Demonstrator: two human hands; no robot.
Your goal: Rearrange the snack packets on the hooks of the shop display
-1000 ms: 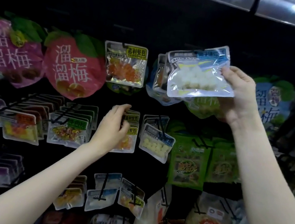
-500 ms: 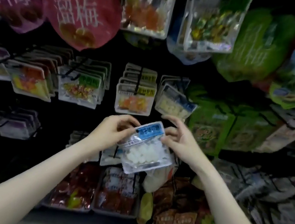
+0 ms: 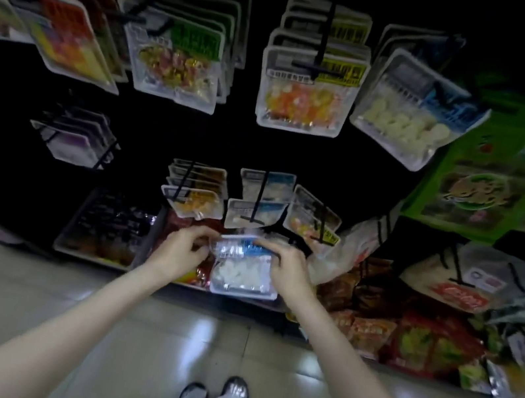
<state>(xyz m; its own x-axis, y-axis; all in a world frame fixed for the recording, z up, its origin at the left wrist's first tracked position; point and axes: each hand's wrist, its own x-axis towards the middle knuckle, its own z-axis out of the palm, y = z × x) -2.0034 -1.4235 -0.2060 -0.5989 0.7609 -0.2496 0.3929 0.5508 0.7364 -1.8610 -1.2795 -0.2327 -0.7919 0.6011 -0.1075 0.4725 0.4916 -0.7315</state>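
Observation:
A clear snack packet (image 3: 243, 274) with a blue label and white pieces hangs between my hands, low in front of the display. My left hand (image 3: 181, 249) pinches its top left corner and my right hand (image 3: 286, 267) pinches its top right corner. Just above it, a black hook (image 3: 259, 198) carries matching blue-label white-candy packets (image 3: 256, 217). To that hook's left hang orange-candy packets (image 3: 193, 201), to its right mixed-candy packets (image 3: 315, 219). The packet's hang hole is hidden by my fingers.
An upper row of hooks holds yellow-label packets (image 3: 307, 102), white-candy packets (image 3: 414, 113), green-label packets (image 3: 178, 63) and orange-label packets (image 3: 66, 34). Green bags (image 3: 501, 176) hang at right. Trays of red snack packs (image 3: 414, 339) line the bottom shelf. Tiled floor (image 3: 161, 338) and my shoes lie below.
The packet came down from the top row, where my right hand alone held it, to the lowest hooks. My left hand joined in holding it. The view tilted down to the floor.

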